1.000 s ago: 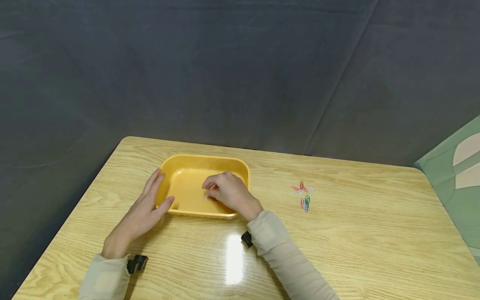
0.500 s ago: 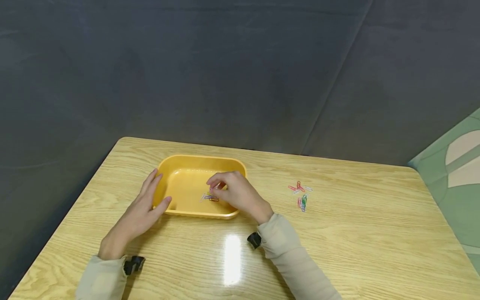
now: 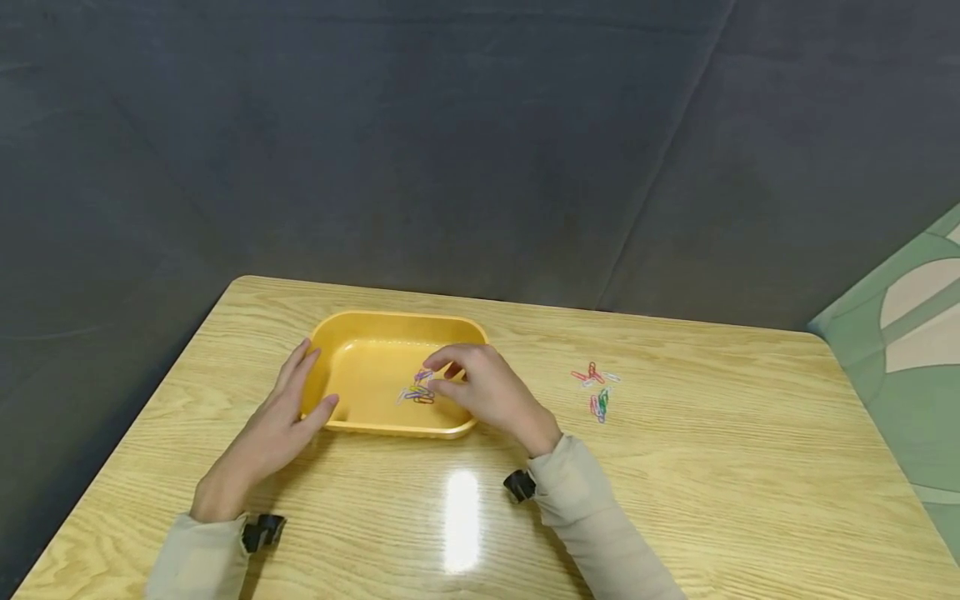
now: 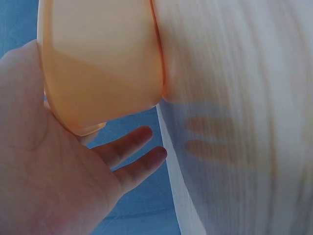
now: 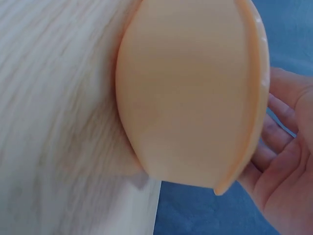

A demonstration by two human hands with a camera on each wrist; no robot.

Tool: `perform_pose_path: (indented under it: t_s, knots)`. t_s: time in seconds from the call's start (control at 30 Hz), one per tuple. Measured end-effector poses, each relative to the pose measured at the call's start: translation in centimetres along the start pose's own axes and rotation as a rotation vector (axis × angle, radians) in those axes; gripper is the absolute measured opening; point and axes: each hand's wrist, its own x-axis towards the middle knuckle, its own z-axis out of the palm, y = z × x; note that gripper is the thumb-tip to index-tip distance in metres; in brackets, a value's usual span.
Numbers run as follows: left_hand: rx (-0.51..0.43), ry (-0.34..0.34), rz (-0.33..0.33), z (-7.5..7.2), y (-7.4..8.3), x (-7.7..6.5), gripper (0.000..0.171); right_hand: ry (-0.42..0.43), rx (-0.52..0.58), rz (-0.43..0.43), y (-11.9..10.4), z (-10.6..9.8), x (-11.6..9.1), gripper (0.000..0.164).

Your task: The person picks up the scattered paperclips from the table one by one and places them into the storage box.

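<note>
A yellow plastic tray point(image 3: 375, 430) stands at the left of the table in the head view. My left hand point(image 3: 262, 437) rests at its left end with fairly straight fingers; in the left wrist view, the hand point(image 4: 63, 152) lies against the tray's corner. Several coloured paper clips point(image 3: 418, 393) lie loose on the tray's floor. Just over them is my right hand point(image 3: 491, 392), its thumb and index fingertips apart beside the clips. In the right wrist view, the tray's wall point(image 5: 186, 98) hides the clips and part of the right hand point(image 5: 288, 147).
Right of the tray, several red and white paper clips point(image 3: 592, 373) lie on the wooden table point(image 3: 712, 450). Just in front of them is a small cluster of green, pink and blue clips point(image 3: 600, 404). A dark cloth partition point(image 3: 450, 167) stands behind the table.
My right hand has drawn back slightly to the right and its fingers have parted, showing clips on the tray floor that it covered before. The left hand stays at the tray.
</note>
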Motion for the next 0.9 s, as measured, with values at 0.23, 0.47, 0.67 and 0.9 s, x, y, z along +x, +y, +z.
perform_pose_path:
  t_s: [0.23,0.47,0.67,0.9]
  knots:
    - [0.000,-0.003,0.001,-0.1,0.2,0.0,0.078,0.041,0.000,0.024,0.0,-0.9,-1.0,0.022]
    - [-0.006,-0.004,0.000,-0.1,0.1,0.0,0.078,0.060,-0.007,0.017,0.2,-1.5,-1.6,0.021]
    - [-0.011,-0.006,-0.002,-0.1,0.2,-0.1,0.078,0.070,-0.005,0.025,0.1,-1.9,-2.0,0.022]
    - [-0.012,-0.003,0.000,-0.1,0.1,0.0,0.078,0.097,-0.008,0.035,0.4,-2.4,-2.8,0.021]
